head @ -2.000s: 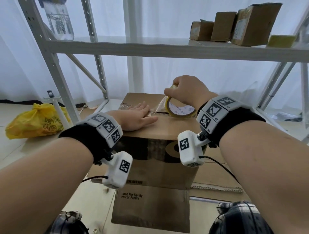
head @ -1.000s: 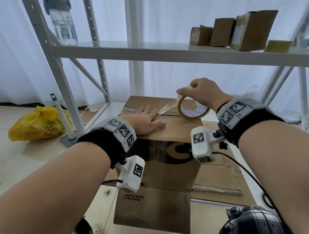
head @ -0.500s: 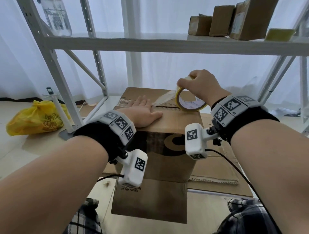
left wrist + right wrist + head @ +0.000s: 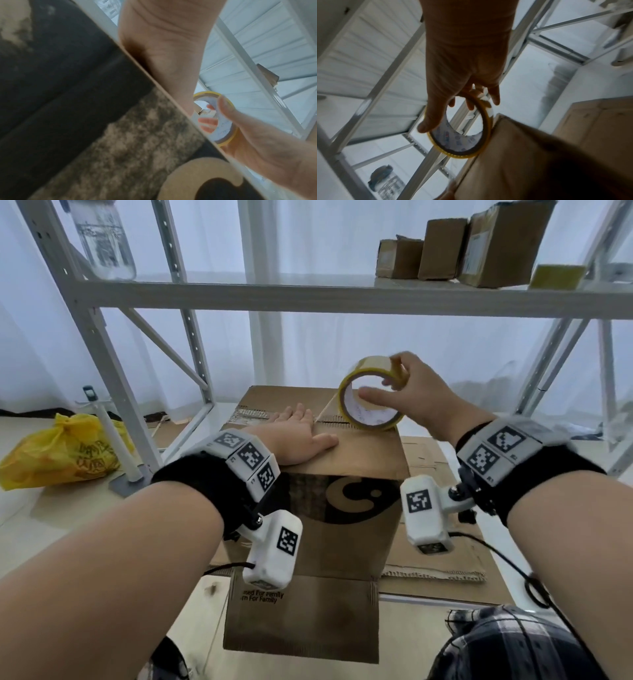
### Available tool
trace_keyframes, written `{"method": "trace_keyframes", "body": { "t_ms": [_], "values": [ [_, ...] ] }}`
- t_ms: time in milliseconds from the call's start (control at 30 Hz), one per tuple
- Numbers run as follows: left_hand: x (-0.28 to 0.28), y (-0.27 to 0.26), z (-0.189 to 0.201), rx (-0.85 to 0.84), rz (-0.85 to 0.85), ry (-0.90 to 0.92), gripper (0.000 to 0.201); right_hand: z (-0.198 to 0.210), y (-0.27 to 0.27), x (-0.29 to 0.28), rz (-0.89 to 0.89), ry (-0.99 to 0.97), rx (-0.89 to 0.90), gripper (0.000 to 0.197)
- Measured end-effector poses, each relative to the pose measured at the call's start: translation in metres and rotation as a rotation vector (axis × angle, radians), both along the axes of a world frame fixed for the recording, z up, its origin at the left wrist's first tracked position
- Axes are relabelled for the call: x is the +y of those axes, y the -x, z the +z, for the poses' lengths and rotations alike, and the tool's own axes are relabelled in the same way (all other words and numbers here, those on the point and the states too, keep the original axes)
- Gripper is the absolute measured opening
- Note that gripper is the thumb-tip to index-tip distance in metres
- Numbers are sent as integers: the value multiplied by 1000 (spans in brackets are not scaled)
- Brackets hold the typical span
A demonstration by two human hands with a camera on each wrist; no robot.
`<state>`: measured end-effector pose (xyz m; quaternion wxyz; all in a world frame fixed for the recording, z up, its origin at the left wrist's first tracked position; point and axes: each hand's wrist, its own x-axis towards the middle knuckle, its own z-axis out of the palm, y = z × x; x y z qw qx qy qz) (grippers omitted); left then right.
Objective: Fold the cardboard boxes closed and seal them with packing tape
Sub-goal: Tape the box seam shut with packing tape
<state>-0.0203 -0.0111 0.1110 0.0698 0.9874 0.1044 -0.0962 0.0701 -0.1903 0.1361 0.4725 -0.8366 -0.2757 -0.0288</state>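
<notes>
1. The right hand (image 4: 416, 402) grips the yellow-edged roll of clear packing tape (image 4: 371, 395), thumb inside the white core and fingers curled over the outer rim; the right wrist view shows the same hold (image 4: 462, 75).
2. The roll stands on edge at the far right part of the top of the brown cardboard box (image 4: 346, 494), its lower rim touching or just above the flaps; which, the views do not settle.
3. A thin strip of clear tape (image 4: 323, 412) runs from the roll down and left to the centre seam of the box.
4. The left hand (image 4: 298, 440) lies flat, palm down, fingers straight, pressing on the closed top flaps beside the seam where the strip meets it.
5. The box has a dark printed front face with a pale round logo, and it stands on flattened sheets of brown cardboard (image 4: 442, 556) on the floor.
6. Behind the box rises a grey metal shelf rack (image 4: 239, 299); on its shelf to the right sit three small brown cardboard boxes (image 4: 462, 244).
7. A yellow plastic bag (image 4: 58, 453) lies on the floor to the left.
</notes>
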Motion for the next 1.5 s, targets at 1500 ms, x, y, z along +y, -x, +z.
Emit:
{"method": "trace_keyframes", "body": {
  "t_ms": [1500],
  "values": [
    [48, 8, 1, -13, -96, 9, 67, 33, 19, 59, 29, 230, -347, 58]
  ]
}}
